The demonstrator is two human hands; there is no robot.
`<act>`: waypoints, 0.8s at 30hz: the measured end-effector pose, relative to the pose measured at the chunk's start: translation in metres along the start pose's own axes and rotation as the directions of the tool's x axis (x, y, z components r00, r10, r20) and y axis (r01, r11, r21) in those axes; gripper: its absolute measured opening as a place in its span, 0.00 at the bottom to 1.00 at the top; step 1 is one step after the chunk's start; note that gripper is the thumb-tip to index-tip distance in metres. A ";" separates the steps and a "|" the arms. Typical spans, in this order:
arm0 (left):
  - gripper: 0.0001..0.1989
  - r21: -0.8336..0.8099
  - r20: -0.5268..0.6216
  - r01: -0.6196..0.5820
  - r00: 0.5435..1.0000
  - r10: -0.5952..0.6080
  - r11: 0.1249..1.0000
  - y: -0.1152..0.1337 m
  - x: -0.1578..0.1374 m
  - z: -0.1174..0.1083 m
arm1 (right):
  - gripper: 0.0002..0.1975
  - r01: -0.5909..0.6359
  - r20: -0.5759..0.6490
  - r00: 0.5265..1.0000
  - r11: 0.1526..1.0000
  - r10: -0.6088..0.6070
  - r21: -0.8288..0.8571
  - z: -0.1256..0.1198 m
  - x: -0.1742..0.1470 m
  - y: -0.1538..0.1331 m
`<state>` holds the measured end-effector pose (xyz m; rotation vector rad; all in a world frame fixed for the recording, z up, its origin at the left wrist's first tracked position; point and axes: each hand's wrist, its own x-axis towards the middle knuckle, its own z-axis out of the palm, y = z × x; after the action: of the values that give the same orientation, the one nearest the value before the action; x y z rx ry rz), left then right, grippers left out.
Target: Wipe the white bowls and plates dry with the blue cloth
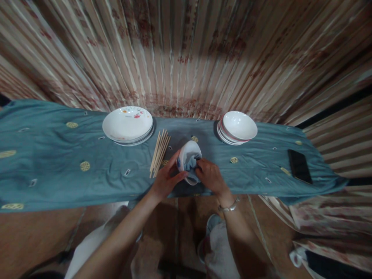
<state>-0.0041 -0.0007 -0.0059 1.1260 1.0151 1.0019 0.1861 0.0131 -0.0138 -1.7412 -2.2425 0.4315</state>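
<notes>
A white bowl (190,146) with a blue pattern on its outside is tilted on its side, its mouth turned to the right. My left hand (168,176) grips it from the left, thumb at the near rim and fingers round the outer wall. Closed on a light blue cloth (191,162), my right hand (211,174) presses into the bowl's mouth. The cloth lies partly against the inner wall. Several light wooden chopsticks (160,153) lie in a loose bundle just left of the bowl.
On the teal tablecloth (104,170), a stack of floral plates (128,123) stands at the back left. Stacked white bowls (240,124) are at the back right. A black phone (300,166) lies near the right end. Pleated curtains (186,58) hang behind the table.
</notes>
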 end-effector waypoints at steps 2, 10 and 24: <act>0.44 0.007 0.002 0.002 1.000 -0.002 1.000 0.000 0.000 0.000 | 0.09 0.019 0.040 0.999 1.000 -0.019 0.013 -0.002 -0.001 0.001; 0.46 0.035 0.022 -0.020 1.000 0.019 0.999 -0.001 0.001 -0.001 | 0.10 0.084 0.147 0.982 0.968 -0.121 0.236 -0.004 -0.002 0.004; 0.45 0.021 0.005 0.006 1.000 -0.006 1.000 0.000 0.000 0.000 | 0.13 0.091 0.136 0.966 0.785 -0.218 0.612 0.001 -0.002 -0.001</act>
<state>-0.0041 -0.0008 -0.0054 1.1416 1.0270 0.9855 0.1851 0.0111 -0.0143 -1.2055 -2.0200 1.1817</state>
